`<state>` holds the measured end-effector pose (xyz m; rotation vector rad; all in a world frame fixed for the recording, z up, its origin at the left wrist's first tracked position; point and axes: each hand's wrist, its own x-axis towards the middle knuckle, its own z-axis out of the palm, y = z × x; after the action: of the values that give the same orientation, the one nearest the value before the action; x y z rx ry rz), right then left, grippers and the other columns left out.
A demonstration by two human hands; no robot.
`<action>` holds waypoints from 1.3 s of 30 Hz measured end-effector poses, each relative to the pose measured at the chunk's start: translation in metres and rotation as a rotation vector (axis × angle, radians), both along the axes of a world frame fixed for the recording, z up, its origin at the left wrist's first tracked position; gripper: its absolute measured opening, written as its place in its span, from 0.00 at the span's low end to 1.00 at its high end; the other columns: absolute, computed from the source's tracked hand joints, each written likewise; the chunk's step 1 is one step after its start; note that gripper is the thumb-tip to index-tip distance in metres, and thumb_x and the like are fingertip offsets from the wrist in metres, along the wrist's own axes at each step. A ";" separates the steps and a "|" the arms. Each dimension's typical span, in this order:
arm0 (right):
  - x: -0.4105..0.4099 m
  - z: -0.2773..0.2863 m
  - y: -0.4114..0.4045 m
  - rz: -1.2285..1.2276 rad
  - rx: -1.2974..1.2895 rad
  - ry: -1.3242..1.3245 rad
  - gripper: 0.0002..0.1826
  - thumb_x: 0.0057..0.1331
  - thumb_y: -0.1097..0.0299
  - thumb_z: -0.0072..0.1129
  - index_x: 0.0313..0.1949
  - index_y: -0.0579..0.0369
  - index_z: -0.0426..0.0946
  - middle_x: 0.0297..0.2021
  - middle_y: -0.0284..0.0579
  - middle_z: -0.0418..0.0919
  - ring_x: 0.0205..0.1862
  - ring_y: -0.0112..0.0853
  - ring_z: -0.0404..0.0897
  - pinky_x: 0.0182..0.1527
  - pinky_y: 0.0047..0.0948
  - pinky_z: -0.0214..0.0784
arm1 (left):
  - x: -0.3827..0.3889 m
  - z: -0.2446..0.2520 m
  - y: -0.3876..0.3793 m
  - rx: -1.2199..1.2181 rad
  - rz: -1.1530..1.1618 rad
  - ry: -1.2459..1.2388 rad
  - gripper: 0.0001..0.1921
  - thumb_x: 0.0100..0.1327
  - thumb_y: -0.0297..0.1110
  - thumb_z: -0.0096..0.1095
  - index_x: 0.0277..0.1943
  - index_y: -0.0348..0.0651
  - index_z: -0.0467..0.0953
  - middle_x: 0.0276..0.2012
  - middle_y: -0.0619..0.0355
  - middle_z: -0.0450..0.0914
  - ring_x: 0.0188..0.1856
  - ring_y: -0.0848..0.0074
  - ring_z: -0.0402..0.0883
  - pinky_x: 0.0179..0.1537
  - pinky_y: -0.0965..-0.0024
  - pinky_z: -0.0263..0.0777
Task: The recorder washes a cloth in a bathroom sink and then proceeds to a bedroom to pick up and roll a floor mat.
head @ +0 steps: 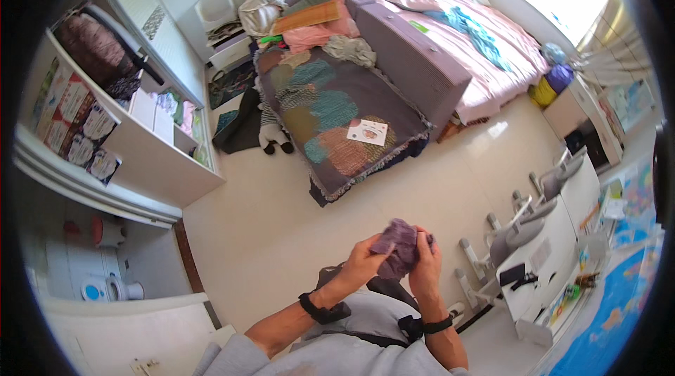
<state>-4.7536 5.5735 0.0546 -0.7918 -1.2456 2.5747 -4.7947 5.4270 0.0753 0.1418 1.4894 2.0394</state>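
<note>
A crumpled purple cloth [396, 249] is held up in front of my body, above the tiled floor. My left hand [364, 259] grips its left side, with the thumb on top of the fabric. At the cloth's right side my right hand [425, 254] pinches the edge, and a bit of fabric pokes out past its fingers. Both wrists wear black straps. Beyond the hands stands a sofa bed with a patterned, fringed cover [364, 96], on which a white card with a printed picture [367, 132] lies flat.
An open wardrobe [158, 165] stands at the left, above a bathroom doorway. White desks [538, 254] with grey chairs line the right. A bed with pink sheets [469, 54] is behind the sofa back. A stuffed toy [273, 133] lies against the sofa bed's left side.
</note>
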 end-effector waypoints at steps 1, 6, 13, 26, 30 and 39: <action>-0.008 0.004 0.010 0.026 0.000 0.010 0.15 0.75 0.64 0.47 0.54 0.60 0.70 0.46 0.44 0.78 0.45 0.30 0.79 0.48 0.32 0.75 | -0.004 0.002 -0.003 0.000 0.026 0.010 0.14 0.72 0.32 0.54 0.54 0.33 0.75 0.42 0.59 0.82 0.43 0.84 0.78 0.46 0.74 0.74; -0.025 0.023 0.051 0.047 0.050 0.153 0.21 0.77 0.60 0.42 0.62 0.60 0.63 0.52 0.51 0.76 0.51 0.36 0.78 0.54 0.37 0.72 | -0.001 0.003 -0.010 0.263 0.323 -0.276 0.18 0.73 0.41 0.53 0.59 0.38 0.71 0.49 0.58 0.79 0.47 0.76 0.80 0.47 0.69 0.76; -0.014 0.061 0.026 0.613 -0.493 0.268 0.29 0.75 0.53 0.42 0.68 0.59 0.56 0.65 0.51 0.65 0.67 0.40 0.64 0.69 0.44 0.55 | 0.021 0.025 0.029 0.421 0.315 -0.332 0.22 0.71 0.45 0.56 0.62 0.43 0.68 0.54 0.59 0.77 0.58 0.72 0.74 0.60 0.63 0.67; 0.003 0.031 0.025 0.749 -0.184 0.308 0.29 0.74 0.70 0.47 0.71 0.60 0.51 0.66 0.47 0.64 0.67 0.32 0.63 0.68 0.33 0.54 | 0.017 0.013 0.040 0.428 0.319 -0.329 0.08 0.71 0.32 0.55 0.49 0.42 0.75 0.46 0.59 0.81 0.48 0.75 0.80 0.52 0.70 0.74; 0.005 0.027 0.019 0.745 0.219 0.375 0.30 0.73 0.73 0.46 0.71 0.61 0.49 0.66 0.47 0.63 0.67 0.33 0.63 0.67 0.31 0.54 | 0.013 0.009 0.038 0.404 0.382 -0.362 0.10 0.71 0.32 0.57 0.52 0.42 0.74 0.47 0.60 0.80 0.48 0.75 0.80 0.52 0.69 0.74; 0.005 0.041 0.009 0.644 1.113 0.399 0.31 0.68 0.77 0.52 0.69 0.65 0.55 0.59 0.62 0.70 0.61 0.46 0.72 0.62 0.37 0.65 | 0.015 0.000 0.007 0.172 0.291 -0.355 0.17 0.70 0.38 0.59 0.59 0.43 0.71 0.49 0.61 0.79 0.49 0.77 0.79 0.48 0.70 0.76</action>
<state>-4.7489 5.5830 0.0954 0.3752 -2.5851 1.6556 -4.7801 5.4343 0.0749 -0.3715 1.1660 2.2746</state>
